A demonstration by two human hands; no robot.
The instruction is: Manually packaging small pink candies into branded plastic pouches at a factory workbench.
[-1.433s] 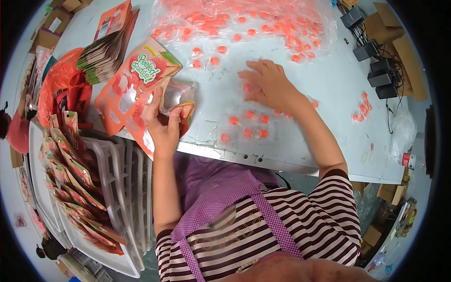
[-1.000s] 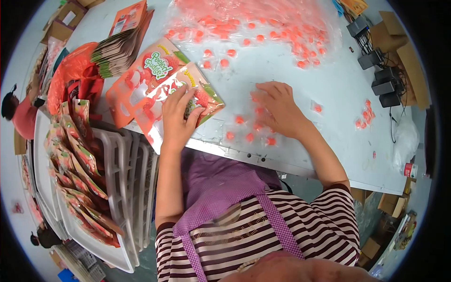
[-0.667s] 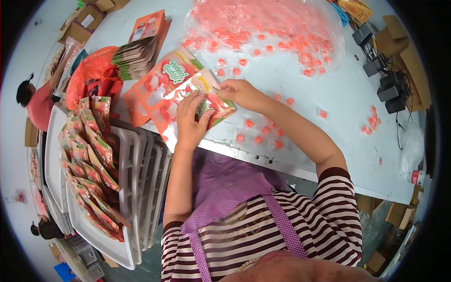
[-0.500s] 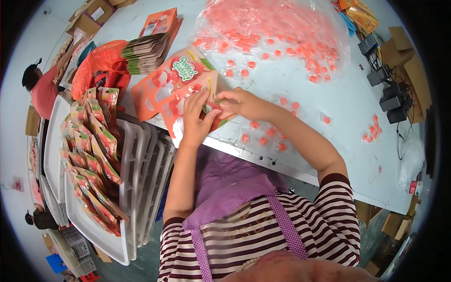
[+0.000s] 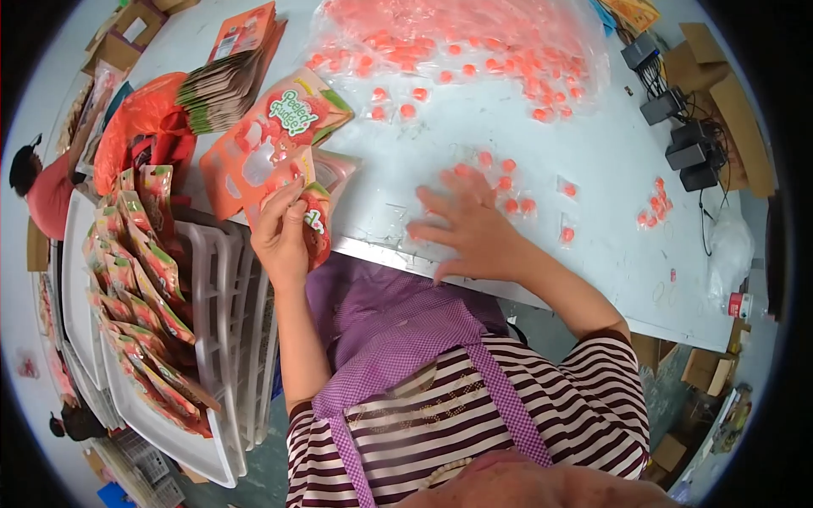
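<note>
At the table's near edge my left hand [image 5: 282,240] is closed, pinching a red and green printed candy pouch [image 5: 317,230] between thumb and fingers. The pouch is tilted, its lower part hidden behind the hand. Beyond it more flat pouches [image 5: 246,152] with clear cut-out windows lie on the table. My right hand [image 5: 470,229] is spread open, slightly blurred, above the table beside a small group of individually wrapped red candies [image 5: 505,183]. Its fingertips cover part of that group; whether they touch any candy I cannot tell.
A big clear bag of wrapped candies [image 5: 474,30] lies at the back. A stack of pouches [image 5: 224,89] and a red plastic bag [image 5: 140,114] stand back left. Filled pouches [image 5: 140,279] crowd a white tray [image 5: 182,453] at my left. Black power adapters [image 5: 694,152] sit right.
My right hand has left the pouch, moved right and opened over the loose candies. My left hand keeps hold of the pouch, which is now turned more upright. The whole view has shifted slightly.
</note>
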